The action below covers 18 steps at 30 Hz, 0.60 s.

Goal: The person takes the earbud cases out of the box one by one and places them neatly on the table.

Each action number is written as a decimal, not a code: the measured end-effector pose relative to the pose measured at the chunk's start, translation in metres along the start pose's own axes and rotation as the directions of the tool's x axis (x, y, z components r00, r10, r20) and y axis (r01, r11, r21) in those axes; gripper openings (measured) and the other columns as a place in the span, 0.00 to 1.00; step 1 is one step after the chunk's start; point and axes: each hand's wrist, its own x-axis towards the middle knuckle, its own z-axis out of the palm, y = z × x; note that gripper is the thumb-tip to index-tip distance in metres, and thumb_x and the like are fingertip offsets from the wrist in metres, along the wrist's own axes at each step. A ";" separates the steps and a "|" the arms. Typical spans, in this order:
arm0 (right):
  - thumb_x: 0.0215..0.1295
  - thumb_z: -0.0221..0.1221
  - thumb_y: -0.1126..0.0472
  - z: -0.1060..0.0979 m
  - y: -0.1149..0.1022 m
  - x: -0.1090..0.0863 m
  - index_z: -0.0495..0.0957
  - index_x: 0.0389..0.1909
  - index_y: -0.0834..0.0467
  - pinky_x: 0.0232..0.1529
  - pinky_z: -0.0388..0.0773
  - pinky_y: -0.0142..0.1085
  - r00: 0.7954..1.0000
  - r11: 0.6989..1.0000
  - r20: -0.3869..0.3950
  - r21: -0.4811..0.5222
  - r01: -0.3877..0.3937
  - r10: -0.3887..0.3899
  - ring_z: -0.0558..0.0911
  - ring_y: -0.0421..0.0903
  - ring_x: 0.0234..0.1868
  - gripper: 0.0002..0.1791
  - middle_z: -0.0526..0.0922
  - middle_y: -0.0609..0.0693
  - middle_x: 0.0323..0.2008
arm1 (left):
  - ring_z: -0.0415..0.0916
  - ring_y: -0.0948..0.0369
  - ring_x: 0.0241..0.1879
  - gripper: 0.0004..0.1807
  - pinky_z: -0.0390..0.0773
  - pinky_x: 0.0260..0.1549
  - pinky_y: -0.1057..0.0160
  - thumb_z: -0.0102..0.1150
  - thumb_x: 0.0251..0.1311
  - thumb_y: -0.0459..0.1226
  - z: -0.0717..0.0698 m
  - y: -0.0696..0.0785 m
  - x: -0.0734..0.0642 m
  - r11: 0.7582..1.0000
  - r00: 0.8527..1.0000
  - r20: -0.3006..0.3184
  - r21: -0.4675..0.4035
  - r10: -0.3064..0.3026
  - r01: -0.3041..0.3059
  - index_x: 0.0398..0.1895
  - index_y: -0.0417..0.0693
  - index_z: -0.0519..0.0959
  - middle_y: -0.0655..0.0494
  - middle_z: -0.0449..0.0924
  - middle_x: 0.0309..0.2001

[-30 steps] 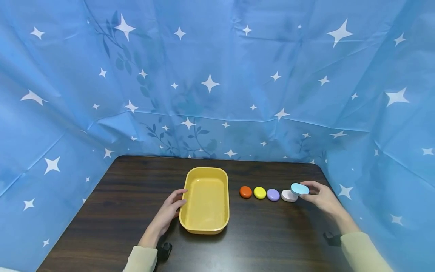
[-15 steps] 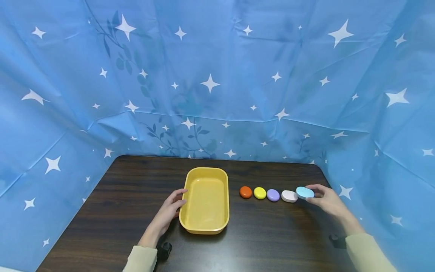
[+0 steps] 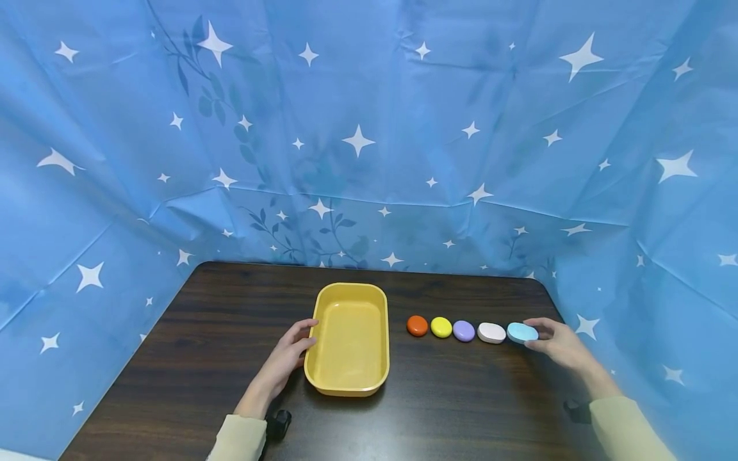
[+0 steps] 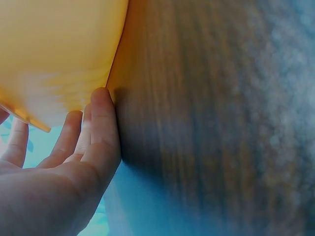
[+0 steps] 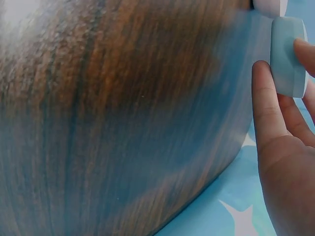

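My left hand (image 3: 285, 353) holds the left side of a yellow rectangular tray (image 3: 347, 392); thumb and index fingertips lie over its rim. The left wrist view shows other fingertips against the outer wall of the tray (image 4: 64, 44). At the right, my right hand (image 3: 556, 339) pinches a light blue oval piece (image 3: 520, 332) at its right end. In the right wrist view this thick, smooth-sided piece (image 5: 285, 59) sits between thumb and fingers. Just left of it lies a white oval piece (image 3: 491, 332), ending a row with red (image 3: 417, 325), yellow (image 3: 441, 327) and purple (image 3: 464, 331) round pieces.
Everything stands on a dark wood-grain table (image 3: 230, 307) with rounded far corners. A blue star-patterned cloth (image 3: 357, 166) hangs behind it and along both sides. The tray stands left of the row, with a strip of bare tabletop between them.
My right hand has moved right and down with the light blue piece, from overlapping the white piece to beside it in the row. The left hand and tray have stayed put.
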 end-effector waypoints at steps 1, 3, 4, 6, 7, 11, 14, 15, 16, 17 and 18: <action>0.63 0.67 0.62 0.001 0.001 0.000 0.72 0.62 0.72 0.48 0.79 0.51 1.000 1.000 0.002 0.001 -0.001 0.001 0.81 0.64 0.52 0.29 0.76 0.75 0.57 | 0.76 0.49 0.56 0.23 0.78 0.55 0.46 0.50 0.75 0.36 0.000 0.000 0.000 1.000 1.000 -0.001 0.001 0.001 -0.001 0.71 0.48 0.68 0.40 0.70 0.65; 0.63 0.67 0.62 0.002 0.002 0.001 0.72 0.62 0.73 0.47 0.79 0.50 1.000 1.000 0.008 -0.001 0.001 -0.001 0.82 0.64 0.52 0.30 0.75 0.75 0.57 | 0.76 0.49 0.56 0.23 0.78 0.54 0.46 0.50 0.75 0.36 0.000 0.000 -0.001 1.000 1.000 -0.002 0.000 0.003 -0.003 0.71 0.48 0.68 0.40 0.70 0.64; 0.63 0.67 0.62 0.002 0.003 0.001 0.72 0.61 0.73 0.47 0.79 0.50 1.000 1.000 0.007 -0.001 -0.001 0.001 0.82 0.64 0.52 0.30 0.76 0.75 0.57 | 0.77 0.49 0.56 0.23 0.78 0.54 0.47 0.50 0.75 0.36 0.000 0.000 -0.001 1.000 1.000 0.000 0.000 0.004 -0.004 0.71 0.48 0.68 0.40 0.70 0.64; 0.63 0.68 0.61 0.003 0.004 0.002 0.72 0.61 0.72 0.46 0.79 0.49 1.000 1.000 0.005 -0.005 -0.008 0.008 0.82 0.63 0.51 0.30 0.77 0.74 0.56 | 0.77 0.49 0.56 0.23 0.79 0.53 0.47 0.50 0.75 0.36 0.000 0.000 0.000 1.000 1.000 0.001 -0.004 0.004 -0.004 0.71 0.48 0.68 0.40 0.70 0.65; 0.62 0.68 0.60 0.003 0.005 0.002 0.72 0.61 0.72 0.46 0.79 0.49 1.000 1.000 0.007 -0.010 -0.005 0.005 0.82 0.63 0.51 0.30 0.77 0.74 0.56 | 0.77 0.49 0.56 0.23 0.79 0.53 0.48 0.50 0.75 0.36 0.000 0.000 0.000 1.000 1.000 0.002 -0.006 0.004 -0.004 0.71 0.48 0.68 0.40 0.70 0.65; 0.62 0.68 0.59 0.005 0.007 0.003 0.73 0.61 0.72 0.45 0.78 0.46 1.000 1.000 0.007 -0.006 -0.019 0.019 0.82 0.62 0.51 0.31 0.78 0.73 0.55 | 0.77 0.49 0.56 0.23 0.79 0.52 0.48 0.50 0.75 0.35 0.000 -0.001 0.000 1.000 1.000 0.006 -0.011 0.006 -0.006 0.72 0.47 0.67 0.40 0.70 0.64; 0.62 0.68 0.60 0.006 0.009 0.003 0.72 0.62 0.71 0.45 0.78 0.46 0.999 0.999 0.009 0.006 -0.033 0.033 0.82 0.61 0.51 0.31 0.77 0.73 0.55 | 0.76 0.49 0.56 0.23 0.79 0.52 0.48 0.50 0.75 0.35 0.000 -0.001 0.000 1.000 1.000 0.007 -0.010 0.008 -0.008 0.72 0.47 0.67 0.39 0.70 0.64; 0.62 0.68 0.60 0.006 0.010 0.003 0.72 0.62 0.72 0.45 0.78 0.46 0.999 0.999 0.008 0.007 -0.034 0.033 0.82 0.61 0.50 0.31 0.77 0.73 0.55 | 0.76 0.49 0.56 0.23 0.79 0.52 0.48 0.50 0.75 0.35 0.000 -0.001 0.000 1.000 1.000 0.007 -0.009 0.008 -0.008 0.72 0.47 0.67 0.40 0.70 0.64; 0.61 0.68 0.61 0.007 0.010 0.003 0.72 0.62 0.71 0.45 0.78 0.46 0.999 0.999 0.004 0.009 -0.039 0.039 0.82 0.61 0.50 0.31 0.77 0.73 0.55 | 0.76 0.49 0.56 0.23 0.79 0.52 0.48 0.49 0.75 0.35 0.000 -0.001 0.000 1.000 1.000 0.006 -0.008 0.007 -0.007 0.72 0.47 0.67 0.40 0.70 0.64; 0.61 0.68 0.61 0.007 0.011 0.003 0.72 0.62 0.72 0.45 0.78 0.47 0.999 0.999 0.004 0.007 -0.038 0.038 0.82 0.61 0.50 0.31 0.77 0.73 0.56 | 0.76 0.49 0.56 0.23 0.79 0.52 0.48 0.49 0.75 0.35 0.000 -0.001 0.000 1.000 1.000 0.006 -0.008 0.007 -0.007 0.72 0.48 0.67 0.40 0.70 0.64; 0.61 0.68 0.61 0.007 0.012 0.003 0.72 0.61 0.72 0.45 0.78 0.47 0.999 0.999 0.003 0.008 -0.037 0.037 0.82 0.61 0.50 0.31 0.77 0.73 0.55 | 0.76 0.49 0.56 0.23 0.79 0.52 0.48 0.49 0.75 0.35 0.000 -0.001 0.000 1.000 1.000 0.005 -0.007 0.006 -0.006 0.72 0.48 0.67 0.40 0.70 0.64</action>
